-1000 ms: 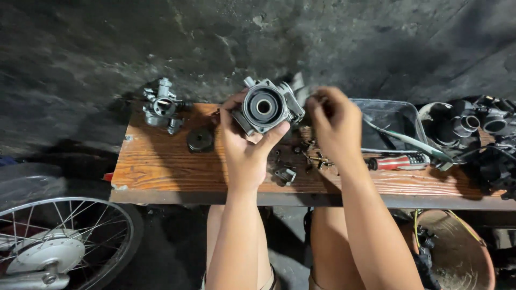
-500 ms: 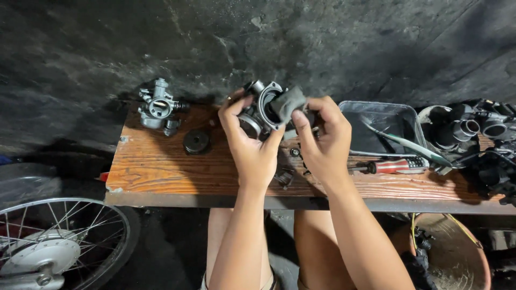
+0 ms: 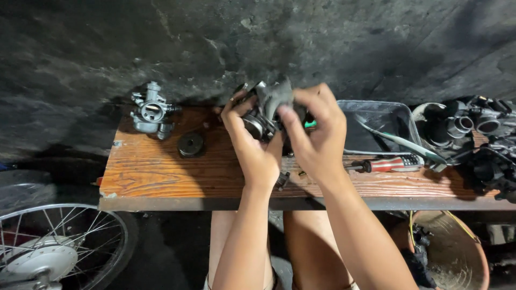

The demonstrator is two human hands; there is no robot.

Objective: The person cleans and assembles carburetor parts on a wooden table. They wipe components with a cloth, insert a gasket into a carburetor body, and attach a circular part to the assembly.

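A grey metal carburetor body (image 3: 267, 110) is held up over a wooden bench (image 3: 161, 172) by both hands. My left hand (image 3: 252, 145) grips it from the left and below. Fingers of my right hand (image 3: 317, 134) close around its right side and top. The part is turned sideways, so its round bore is partly hidden by my fingers. Small dark parts (image 3: 282, 180) lie on the bench beneath my wrists.
A second carburetor (image 3: 150, 113) and a black round cap (image 3: 191, 144) sit at the bench's left. A shallow metal tray (image 3: 376, 126), a red-handled screwdriver (image 3: 387, 164) and several dark engine parts (image 3: 473, 134) lie to the right. A spoked wheel (image 3: 48, 247) and a bucket (image 3: 451, 252) stand below.
My right hand has come onto the carburetor body and both hands have turned it sideways, so the round bore no longer faces me.
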